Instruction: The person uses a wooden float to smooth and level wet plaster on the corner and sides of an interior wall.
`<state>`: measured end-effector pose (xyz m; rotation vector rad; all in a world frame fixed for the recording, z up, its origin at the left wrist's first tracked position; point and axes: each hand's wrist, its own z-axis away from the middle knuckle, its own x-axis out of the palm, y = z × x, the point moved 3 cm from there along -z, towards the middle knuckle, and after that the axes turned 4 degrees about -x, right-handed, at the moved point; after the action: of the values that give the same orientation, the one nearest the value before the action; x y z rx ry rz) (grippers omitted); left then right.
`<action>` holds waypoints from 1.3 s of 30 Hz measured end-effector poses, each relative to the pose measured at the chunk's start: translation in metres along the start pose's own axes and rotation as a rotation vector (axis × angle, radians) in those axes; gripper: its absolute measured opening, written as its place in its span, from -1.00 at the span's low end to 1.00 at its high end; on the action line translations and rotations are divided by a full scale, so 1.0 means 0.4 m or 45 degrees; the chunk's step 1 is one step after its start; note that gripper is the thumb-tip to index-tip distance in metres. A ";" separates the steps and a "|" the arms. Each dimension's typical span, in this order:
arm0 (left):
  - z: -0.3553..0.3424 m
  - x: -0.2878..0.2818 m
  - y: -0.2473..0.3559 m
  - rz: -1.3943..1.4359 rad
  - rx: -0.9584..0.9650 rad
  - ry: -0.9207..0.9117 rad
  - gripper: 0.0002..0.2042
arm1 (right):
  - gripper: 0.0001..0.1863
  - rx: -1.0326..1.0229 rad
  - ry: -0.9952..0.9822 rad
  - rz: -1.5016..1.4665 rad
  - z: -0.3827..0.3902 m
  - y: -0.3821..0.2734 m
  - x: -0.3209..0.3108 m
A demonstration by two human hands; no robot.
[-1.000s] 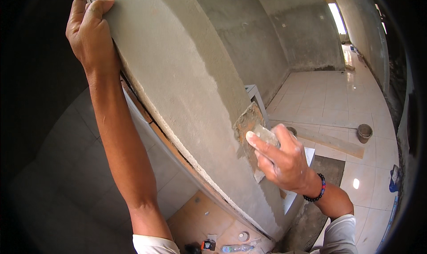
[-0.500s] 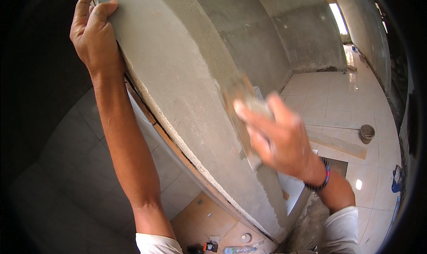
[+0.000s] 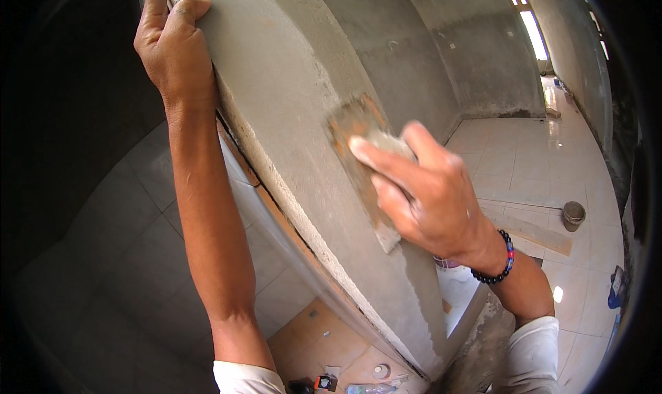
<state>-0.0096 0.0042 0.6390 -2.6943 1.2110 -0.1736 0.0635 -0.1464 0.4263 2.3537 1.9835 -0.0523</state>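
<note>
A tall, grey plastered wall end (image 3: 296, 132) slants through the middle of my view, bowed by the wide lens, with a darker, rougher strip along its right side. Beyond it, to the right, a pale tiled floor (image 3: 496, 152) stretches back to a bare grey room, and a flat plank (image 3: 538, 236) lies on the tiles.

My left hand (image 3: 181, 56) is raised high at the wall's left edge, thumb laid on the plaster face, fingers reaching around the side. The top of the picture cuts the fingertips off, so I cannot tell whether they grip anything there.

My right hand (image 3: 431, 194) is closed around the handle of a flat trowel (image 3: 348, 128), index finger stretched along it. The trowel lies against the right part of the plaster, where smooth face meets rough strip. I judge the step in hand to be smoothing the plaster along this border; the next move seems to call for even pressure, with the blade near flat so its edge does not gouge.

Smaller things: a bucket (image 3: 573, 216) stands near the plank, a dark beaded bracelet (image 3: 502, 263) circles my right wrist, and a clear bottle (image 3: 372, 388) lies at the bottom edge.
</note>
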 end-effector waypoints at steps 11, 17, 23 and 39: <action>-0.011 -0.014 -0.006 0.043 -0.010 -0.054 -0.51 | -0.59 -0.049 0.094 0.151 -0.237 0.053 -0.006; -0.015 -0.007 -0.008 0.068 -0.003 -0.042 -0.51 | -0.60 -0.113 0.166 0.167 -0.221 0.114 -0.010; -0.019 -0.007 -0.026 0.079 -0.003 -0.035 -0.51 | -0.59 -0.206 0.091 0.074 -0.342 0.066 -0.014; -0.020 -0.035 -0.006 0.013 -0.006 -0.033 -0.51 | -0.55 -0.255 0.021 0.269 -0.248 0.077 0.000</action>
<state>-0.0186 0.0152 0.6467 -2.6852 1.2187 -0.1341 0.0923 -0.1448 0.5262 2.4211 1.6476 0.1688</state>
